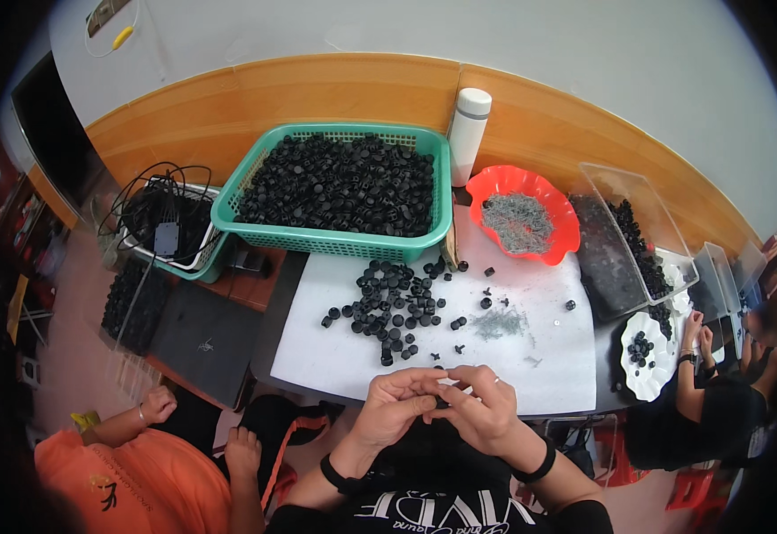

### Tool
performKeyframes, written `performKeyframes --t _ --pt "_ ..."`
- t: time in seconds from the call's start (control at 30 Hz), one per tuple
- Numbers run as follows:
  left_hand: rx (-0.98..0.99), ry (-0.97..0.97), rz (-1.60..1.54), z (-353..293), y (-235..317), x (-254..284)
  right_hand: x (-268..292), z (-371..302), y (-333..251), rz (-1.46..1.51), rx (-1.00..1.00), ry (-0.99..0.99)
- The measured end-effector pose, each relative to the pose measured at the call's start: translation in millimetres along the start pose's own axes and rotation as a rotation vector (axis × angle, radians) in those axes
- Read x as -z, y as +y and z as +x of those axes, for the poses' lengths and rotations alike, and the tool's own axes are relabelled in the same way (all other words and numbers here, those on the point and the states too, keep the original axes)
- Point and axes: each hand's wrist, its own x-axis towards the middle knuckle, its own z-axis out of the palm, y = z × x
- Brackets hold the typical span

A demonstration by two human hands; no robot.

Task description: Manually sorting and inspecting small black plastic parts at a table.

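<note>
My left hand (396, 409) and my right hand (485, 411) meet at the near edge of the white sheet (335, 356), fingertips pressed together. Between them shows a small black plastic part (442, 403), mostly hidden by the fingers. Just beyond my hands lies a loose heap of small round black plastic parts (396, 303). To its right, tiny grey metal pieces (500, 324) are scattered on the sheet, too fine to make out their exact kind.
Behind the heap stands a green basket (335, 242) full of black parts. A red scalloped dish (566, 233) holds grey metal bits beside a white bottle (470, 133). Clear bins (620, 267) and a white dish (630, 360) stand right. People sit left (139, 476) and right (709, 409).
</note>
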Motion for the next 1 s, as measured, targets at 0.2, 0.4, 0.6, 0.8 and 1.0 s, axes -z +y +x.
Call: performKeyframes --t 0.2,0.4,0.6,0.8,1.0 --pt "0.066 -0.011 0.181 0 4 0 24 11 4 0.123 -0.214 -0.178" --pt "-0.068 0.127 0.341 -7 20 -5 38 166 42 0.367 -0.464 0.127" --pt "-0.038 0.208 0.349 -19 20 1 49 101 60 0.062 -0.392 -0.231" --pt "0.016 0.067 0.412 -17 14 4 26 41 77 0.027 -0.468 -0.414" --pt "0.032 0.102 0.439 -19 9 -12 -8 68 80 -0.098 -0.272 -0.469"
